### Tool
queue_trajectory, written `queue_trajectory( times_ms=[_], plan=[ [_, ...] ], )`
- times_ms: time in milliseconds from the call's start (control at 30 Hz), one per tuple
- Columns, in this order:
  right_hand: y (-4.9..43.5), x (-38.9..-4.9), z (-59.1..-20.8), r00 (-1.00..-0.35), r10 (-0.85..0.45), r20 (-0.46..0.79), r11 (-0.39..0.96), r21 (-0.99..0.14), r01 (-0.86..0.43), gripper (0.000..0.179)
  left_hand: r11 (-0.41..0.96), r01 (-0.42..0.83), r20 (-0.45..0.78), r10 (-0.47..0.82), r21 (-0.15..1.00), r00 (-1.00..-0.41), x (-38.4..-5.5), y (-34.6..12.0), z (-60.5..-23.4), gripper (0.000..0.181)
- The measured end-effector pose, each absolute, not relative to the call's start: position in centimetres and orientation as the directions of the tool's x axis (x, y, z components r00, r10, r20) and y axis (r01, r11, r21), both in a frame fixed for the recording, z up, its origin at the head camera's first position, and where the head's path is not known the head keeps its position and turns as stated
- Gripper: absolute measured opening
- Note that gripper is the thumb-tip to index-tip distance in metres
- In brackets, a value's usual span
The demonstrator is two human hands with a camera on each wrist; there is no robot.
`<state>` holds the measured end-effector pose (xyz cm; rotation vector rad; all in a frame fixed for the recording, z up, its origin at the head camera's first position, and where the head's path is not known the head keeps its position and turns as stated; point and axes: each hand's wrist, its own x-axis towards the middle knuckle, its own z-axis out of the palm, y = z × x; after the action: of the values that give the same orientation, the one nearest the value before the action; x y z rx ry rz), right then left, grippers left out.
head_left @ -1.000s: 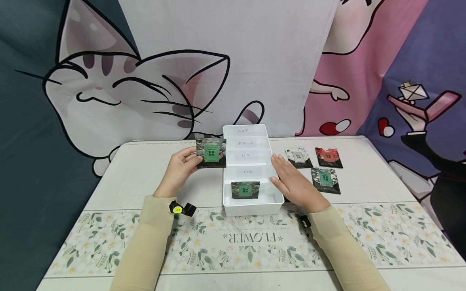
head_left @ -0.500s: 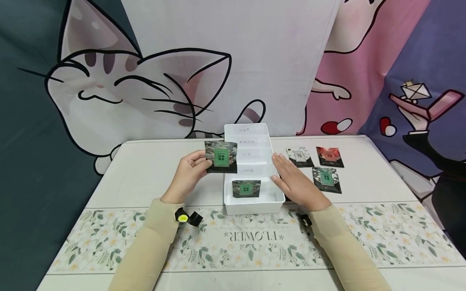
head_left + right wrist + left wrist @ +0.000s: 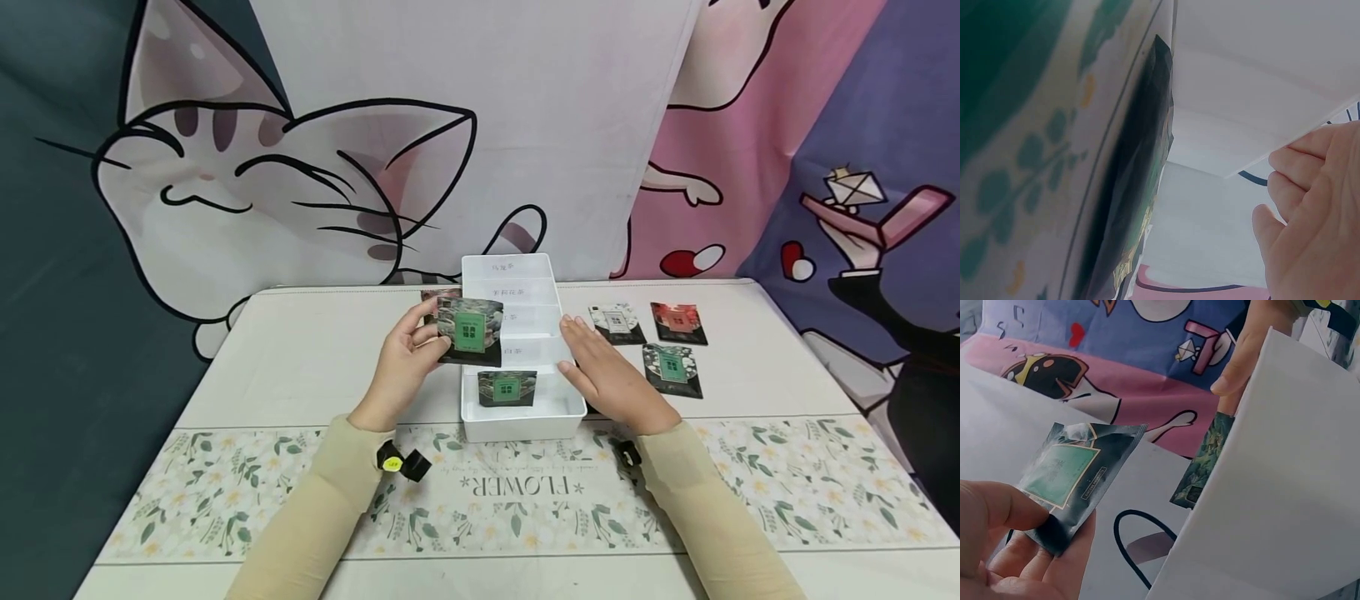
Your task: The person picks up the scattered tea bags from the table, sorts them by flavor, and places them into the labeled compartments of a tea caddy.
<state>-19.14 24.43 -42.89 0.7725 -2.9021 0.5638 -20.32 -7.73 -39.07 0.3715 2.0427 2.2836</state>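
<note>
My left hand (image 3: 405, 367) pinches a dark tea sachet with a green label (image 3: 470, 332) between thumb and fingers. The sachet overlaps the left rim of a long white divided box (image 3: 522, 429) in the head view. In the left wrist view the held sachet (image 3: 1063, 478) is tilted, left of the box wall. A similar green-labelled sachet (image 3: 507, 389) stands in the box's front compartment, leaning back. My right hand (image 3: 615, 383) rests against the box's right side, fingers straight; the right wrist view shows its fingertips (image 3: 1282, 159) at the box edge.
Right of the box lie a white-labelled sachet (image 3: 617, 323), a red sachet (image 3: 678, 323) and a green-labelled floral sachet (image 3: 672, 371). A reddish packet (image 3: 430, 296) shows behind my left hand. Another dark sachet (image 3: 1138, 175) lies beside the box near my right wrist. Box dividers carry printed labels.
My left hand has moved right and nearer with the tea sachet, from beside the box to over its left rim. A reddish packet behind it has come into view. My right hand stays put.
</note>
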Motion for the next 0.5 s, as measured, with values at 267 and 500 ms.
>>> queue_trajectory(
  times_ms=[267,500],
  plan=[
    [24.41,-19.12,-42.88,-0.870,-0.461,0.174,0.807,-0.325,-0.493,0.067,-0.102,0.178,0.197,0.229,0.979,-0.953,-20.18,-7.47,-39.20,0.071],
    [24.43,-19.07,-42.87,-0.868,-0.461,0.183,0.802,-0.332,-0.496,0.067,-0.047,0.209,0.214,0.219,0.977,-0.952,-19.95,-7.22,-39.23,0.060]
  ],
)
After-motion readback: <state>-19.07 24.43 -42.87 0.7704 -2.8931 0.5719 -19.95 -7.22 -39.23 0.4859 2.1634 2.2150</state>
